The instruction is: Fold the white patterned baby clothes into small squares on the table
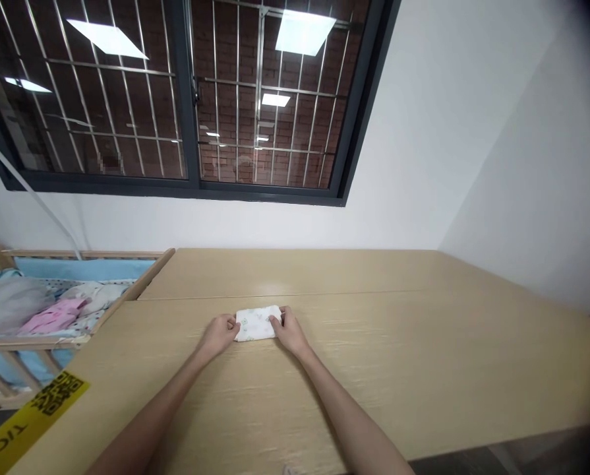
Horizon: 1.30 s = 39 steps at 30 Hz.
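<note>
A small folded white cloth (pixel 256 324) with a faint coloured print lies on, or just above, the wooden table (pixel 398 356), in front of me. At its left edge, my left hand (pixel 219 335) pinches it between thumb and curled fingers. On the opposite side, my right hand (pixel 289 330) grips the right edge, its thumb on top of the cloth and fingers behind. The cloth forms a flat, neat rectangle. Its underside is hidden.
To the left stands a wooden crib (pixel 141 280) with blue lining, holding a pink cloth (pixel 55 315) and whitish bedding (pixel 12 300). A yellow strip (pixel 42 419) with a printed code shows at lower left. Beyond the table are a white wall (pixel 398 198) and a barred window (pixel 269 191).
</note>
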Motion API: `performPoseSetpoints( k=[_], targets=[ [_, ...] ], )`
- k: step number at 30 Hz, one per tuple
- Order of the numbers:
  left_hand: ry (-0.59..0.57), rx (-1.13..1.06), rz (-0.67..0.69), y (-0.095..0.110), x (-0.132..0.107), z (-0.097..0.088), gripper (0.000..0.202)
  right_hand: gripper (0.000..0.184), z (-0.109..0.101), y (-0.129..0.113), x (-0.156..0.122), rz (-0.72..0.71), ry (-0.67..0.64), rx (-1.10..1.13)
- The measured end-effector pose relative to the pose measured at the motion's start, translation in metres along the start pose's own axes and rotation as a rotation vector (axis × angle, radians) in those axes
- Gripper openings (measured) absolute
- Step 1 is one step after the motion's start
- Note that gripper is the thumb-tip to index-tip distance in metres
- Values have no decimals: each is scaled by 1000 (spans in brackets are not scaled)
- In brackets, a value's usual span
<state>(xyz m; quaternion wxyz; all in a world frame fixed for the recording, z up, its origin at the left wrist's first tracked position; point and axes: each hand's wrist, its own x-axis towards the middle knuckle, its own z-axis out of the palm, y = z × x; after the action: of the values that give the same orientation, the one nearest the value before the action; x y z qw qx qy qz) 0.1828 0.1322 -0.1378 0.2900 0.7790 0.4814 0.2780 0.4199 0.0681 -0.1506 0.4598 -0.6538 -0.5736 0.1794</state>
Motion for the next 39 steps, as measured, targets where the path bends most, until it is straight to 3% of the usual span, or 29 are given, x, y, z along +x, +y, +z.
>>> performPoseSetpoints(
  k=[4, 6, 9, 12, 15, 17, 20, 24, 32, 35, 39],
  targets=[
    [23, 125, -49, 4, -5, 4, 15, 38, 2, -2, -2, 1, 86, -97],
    [70, 184, -39, 12, -11, 3, 16, 44, -1, -10, -5, -73, 151, -195],
    [190, 251, 44, 30, -22, 3, 48, 51, -3, -29, -12, -319, 177, -422],
    [166, 274, 262, 46, -28, 15, 69, 57, 3, -43, -20, -547, 22, -594],
    [50, 278, 418, 51, -28, 36, 74, 69, 13, -43, -24, -636, -191, -671],
    [15, 277, 401, 48, -26, 48, 75, 76, 18, -39, -25, -637, -273, -687],
    [-3, 288, 365, 39, -22, 55, 76, 70, 19, -36, -26, -579, -277, -664],
    [-10, 327, 320, 26, -20, 50, 79, 60, 10, -36, -27, -480, -267, -607],
    [25, 402, 188, 16, -23, 45, 86, 69, -18, -27, -29, -267, -318, -549],
    [58, 417, 211, 20, -25, 38, 87, 69, -21, -31, -28, -284, -306, -534],
    [123, 424, 406, 24, -28, 29, 85, 64, -28, -36, -25, -414, -190, -498]
  ],
)
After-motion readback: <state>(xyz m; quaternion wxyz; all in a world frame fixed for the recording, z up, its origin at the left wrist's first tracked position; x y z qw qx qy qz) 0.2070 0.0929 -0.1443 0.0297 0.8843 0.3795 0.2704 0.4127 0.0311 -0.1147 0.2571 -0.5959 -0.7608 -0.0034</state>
